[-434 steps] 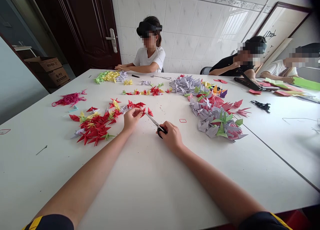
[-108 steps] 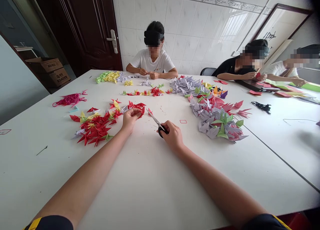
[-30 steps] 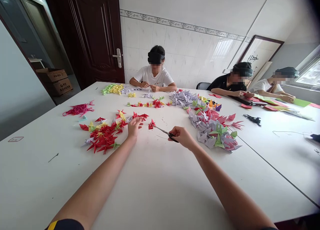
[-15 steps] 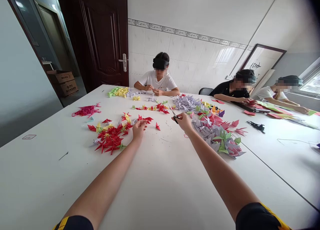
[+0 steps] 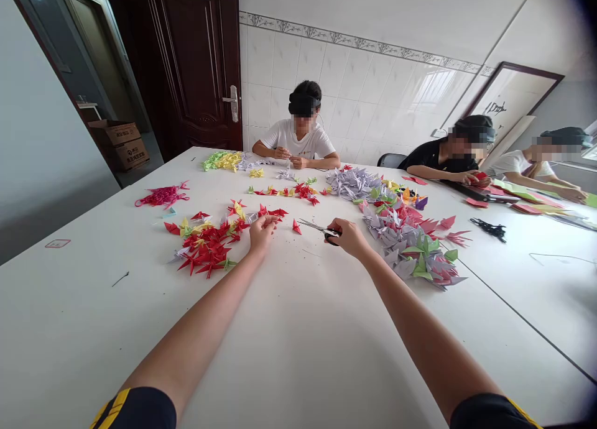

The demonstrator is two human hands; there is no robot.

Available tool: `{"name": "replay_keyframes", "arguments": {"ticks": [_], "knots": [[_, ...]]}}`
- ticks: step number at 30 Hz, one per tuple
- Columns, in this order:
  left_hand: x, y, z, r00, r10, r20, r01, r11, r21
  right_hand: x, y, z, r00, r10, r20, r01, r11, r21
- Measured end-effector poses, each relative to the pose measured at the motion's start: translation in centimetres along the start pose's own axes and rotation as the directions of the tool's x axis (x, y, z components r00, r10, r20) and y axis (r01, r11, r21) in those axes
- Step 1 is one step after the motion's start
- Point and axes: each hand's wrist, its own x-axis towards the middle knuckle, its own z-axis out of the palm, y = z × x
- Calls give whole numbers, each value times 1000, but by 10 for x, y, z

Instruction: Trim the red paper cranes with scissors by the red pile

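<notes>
My right hand (image 5: 347,237) grips the black handles of a pair of scissors (image 5: 313,226). Its blades are slightly parted and point left. Just beyond the tips, a single red paper crane (image 5: 296,228) lies on the white table (image 5: 289,329). My left hand (image 5: 262,232) is pinched closed at the right end of a pile of red, yellow and lilac paper cranes (image 5: 208,245). What its fingertips hold is hidden or too small to make out. Red cranes show right behind those fingers.
Lilac, pink and green cranes (image 5: 415,245) are heaped at the right. A pink bundle (image 5: 163,195) lies at the left, and a row of cranes (image 5: 284,193) runs ahead. Three people sit around the far side; one (image 5: 301,133) faces me. Black cords (image 5: 488,229) lie farther right.
The scissors have swung from pointing up and away to pointing left, nearer the single red crane. My left hand stays by the pile. The whole view has shifted slightly.
</notes>
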Motion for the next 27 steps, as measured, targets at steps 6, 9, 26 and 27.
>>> {"name": "replay_keyframes", "arguments": {"ticks": [6,9,26,27], "knots": [[-1,3,0,1000,-31,5,31,999,-10,10,6,7,988,102,116,-121,977,175],[-1,4,0,999,-32,3,32,999,-10,12,6,9,967,147,208,-199,947,252],[-4,9,2,975,10,222,-9,1000,-4,-31,-19,8,931,214,295,-353,733,581],[-4,10,3,969,10,248,-4,1000,-22,-33,-21,8,928,215,303,-361,717,597]]}}
